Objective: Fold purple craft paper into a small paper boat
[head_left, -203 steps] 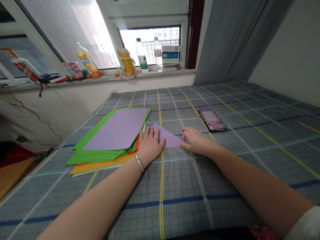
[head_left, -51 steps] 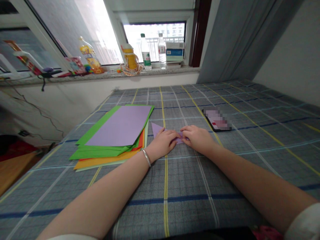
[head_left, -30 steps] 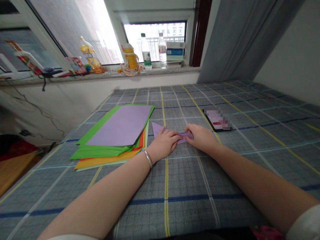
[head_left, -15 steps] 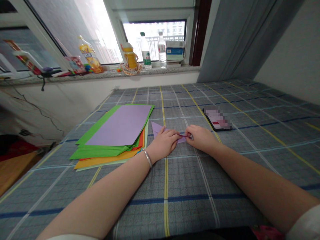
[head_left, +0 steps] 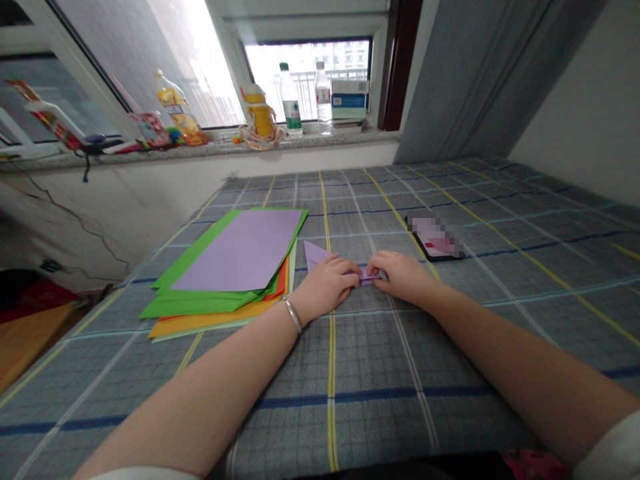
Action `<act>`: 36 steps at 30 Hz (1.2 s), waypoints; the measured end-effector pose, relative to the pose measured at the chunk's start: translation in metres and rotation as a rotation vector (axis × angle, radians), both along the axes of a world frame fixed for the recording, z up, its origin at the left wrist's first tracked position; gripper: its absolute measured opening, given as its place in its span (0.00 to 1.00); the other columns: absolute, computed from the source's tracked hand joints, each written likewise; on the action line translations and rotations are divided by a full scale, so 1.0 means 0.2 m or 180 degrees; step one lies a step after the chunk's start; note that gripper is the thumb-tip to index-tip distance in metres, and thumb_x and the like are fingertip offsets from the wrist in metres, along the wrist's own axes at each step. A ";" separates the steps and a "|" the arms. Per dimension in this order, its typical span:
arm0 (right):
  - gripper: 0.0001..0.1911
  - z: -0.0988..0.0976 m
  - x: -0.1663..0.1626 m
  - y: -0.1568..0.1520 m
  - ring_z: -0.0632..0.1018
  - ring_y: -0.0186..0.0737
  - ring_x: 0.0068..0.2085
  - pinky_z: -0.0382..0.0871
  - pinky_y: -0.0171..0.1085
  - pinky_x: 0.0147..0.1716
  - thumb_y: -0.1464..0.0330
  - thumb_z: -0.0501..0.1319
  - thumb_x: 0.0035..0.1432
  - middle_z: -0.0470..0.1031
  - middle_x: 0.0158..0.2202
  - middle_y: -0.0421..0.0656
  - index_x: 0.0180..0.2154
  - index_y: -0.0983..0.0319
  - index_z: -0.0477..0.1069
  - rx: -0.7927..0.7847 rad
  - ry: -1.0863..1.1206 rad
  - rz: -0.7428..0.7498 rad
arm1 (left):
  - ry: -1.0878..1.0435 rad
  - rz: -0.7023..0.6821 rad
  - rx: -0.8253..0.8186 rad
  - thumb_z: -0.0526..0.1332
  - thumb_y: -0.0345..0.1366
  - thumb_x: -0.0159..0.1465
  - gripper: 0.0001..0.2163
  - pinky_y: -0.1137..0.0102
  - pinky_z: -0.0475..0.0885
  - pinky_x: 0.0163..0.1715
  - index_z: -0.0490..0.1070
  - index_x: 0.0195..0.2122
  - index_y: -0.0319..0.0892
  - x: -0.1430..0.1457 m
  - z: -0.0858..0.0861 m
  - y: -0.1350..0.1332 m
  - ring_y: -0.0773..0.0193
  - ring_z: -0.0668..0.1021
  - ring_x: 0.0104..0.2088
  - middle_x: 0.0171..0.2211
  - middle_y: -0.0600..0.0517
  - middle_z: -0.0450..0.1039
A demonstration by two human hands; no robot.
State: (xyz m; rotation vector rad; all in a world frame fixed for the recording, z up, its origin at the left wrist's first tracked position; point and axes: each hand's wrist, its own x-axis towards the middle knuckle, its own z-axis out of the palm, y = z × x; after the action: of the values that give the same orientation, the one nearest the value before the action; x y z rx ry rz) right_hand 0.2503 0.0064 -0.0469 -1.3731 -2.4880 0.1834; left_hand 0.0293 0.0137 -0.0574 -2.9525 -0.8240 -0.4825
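Observation:
A folded piece of purple paper (head_left: 314, 253) lies on the checked cloth, one pointed end showing at the left. Over its middle rests my left hand (head_left: 329, 285), its fingers bent and closed on the paper. The paper's right end is pinched between the thumb and fingers of my right hand (head_left: 403, 275). Between the two hands a narrow strip of the paper shows; the rest is hidden under my left hand. A silver bracelet (head_left: 293, 315) circles my left wrist.
Left of my hands is a stack of coloured sheets, a purple sheet (head_left: 240, 250) on top of green ones (head_left: 195, 305). A phone (head_left: 443, 253) lies to the right. Bottles (head_left: 291, 103), a yellow cup (head_left: 260, 117) and boxes (head_left: 349, 101) line the windowsill.
The paper's right part now lies lower and flatter between my hands, where a raised edge stood before. My hands have barely shifted.

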 end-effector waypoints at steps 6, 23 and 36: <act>0.11 0.02 0.02 -0.02 0.74 0.42 0.41 0.63 0.37 0.38 0.73 0.57 0.53 0.73 0.39 0.42 0.38 0.57 0.74 0.0012 -0.0056 0.0246 | -0.0026 -0.0146 -0.0047 0.54 0.25 0.62 0.07 0.62 0.67 0.53 0.71 0.36 0.41 0.00 0.00 0.01 0.59 0.73 0.48 0.46 0.48 0.74; 0.11 -0.11 -0.06 0.05 0.59 0.51 0.64 0.43 0.57 0.62 0.63 0.61 0.54 0.63 0.61 0.49 0.39 0.58 0.72 -0.0316 0.0411 -0.0651 | -0.0073 -0.0192 -0.0281 0.53 0.25 0.62 0.14 0.65 0.68 0.54 0.72 0.46 0.41 0.01 0.01 0.00 0.61 0.74 0.49 0.45 0.48 0.74; 0.20 -0.08 -0.06 0.07 0.45 0.56 0.69 0.31 0.58 0.64 0.68 0.57 0.51 0.52 0.67 0.46 0.48 0.59 0.66 -0.0820 0.0076 -0.0998 | 0.0072 -0.0304 -0.0353 0.53 0.23 0.60 0.15 0.65 0.67 0.56 0.72 0.45 0.41 -0.01 0.05 0.01 0.62 0.73 0.51 0.46 0.49 0.74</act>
State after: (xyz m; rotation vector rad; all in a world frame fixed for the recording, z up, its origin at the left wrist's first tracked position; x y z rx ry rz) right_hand 0.2393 0.0207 -0.0634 -1.8290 -2.2502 0.4601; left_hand 0.0276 0.0149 -0.0481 -3.1045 -0.7336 -0.4199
